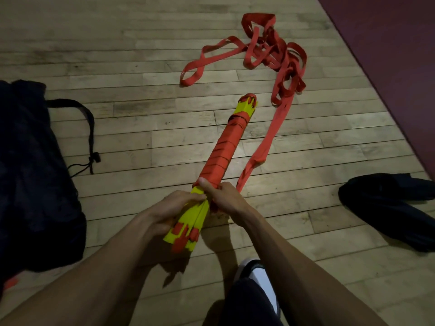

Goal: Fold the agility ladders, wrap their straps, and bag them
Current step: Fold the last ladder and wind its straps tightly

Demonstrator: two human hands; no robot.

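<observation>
I see the bundle of yellow rungs [219, 170] held just above the wooden floor [141, 128], its long axis running from lower left, near my view, up and to the right, away from the fingers. The near end fans out below the hands, showing yellow slats with red patches; the far end points toward the heap of loose red strap [270, 57] lying well beyond the fingertips.

My left hand [174, 208] is curled around the yellow slats from the left side, just behind the wrapped stretch, gripping the bundle. My right hand [223, 196] clasps it from the right, its thumb lying along the near edge of the red winding and its fingers [213, 207] folded round the underside. The two hands touch each other at the bundle.

Beyond the fingers, tight turns of red strap cover most of the middle of the bundle, leaving a short yellow section near the far tip. From under the right hand a free run of strap trails away to the right and up into the loose heap.

To the left of the left hand lies a dark drawstring bag [35, 175]; its cord [89, 132] rests on the floor. Right of the right hand lies a dark piece of cloth [388, 205]. Below the hands, a shoe [256, 274] shows.
</observation>
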